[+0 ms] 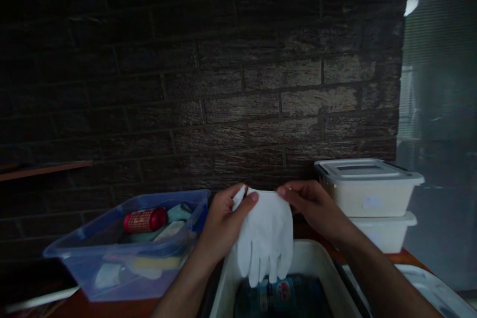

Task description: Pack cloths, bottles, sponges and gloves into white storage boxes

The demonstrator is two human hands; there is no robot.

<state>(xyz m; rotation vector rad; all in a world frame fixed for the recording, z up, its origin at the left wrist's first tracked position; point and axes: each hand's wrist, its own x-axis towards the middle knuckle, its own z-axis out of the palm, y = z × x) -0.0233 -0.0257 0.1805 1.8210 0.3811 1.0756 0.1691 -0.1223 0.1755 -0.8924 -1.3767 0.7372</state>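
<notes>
A white glove point(266, 236) hangs with its fingers pointing down and its cuff on top. My left hand point(227, 223) pinches the cuff at the left, the thumb lying over the cloth. At the cuff's right corner, my right hand point(307, 203) grips the edge between thumb and fingers. Below the glove stands an open white bin point(316, 253). Inside it are dark blue-green packages point(298, 295), partly covered by the glove and too dim to name.
To the left, a clear blue plastic bin point(122, 271) holds a red cylindrical container point(145, 220), cloths and other items. Two stacked lidded white boxes point(368, 189) stand at the right, near a loose white lid point(428, 283). Behind rises a dark brick wall point(223, 84).
</notes>
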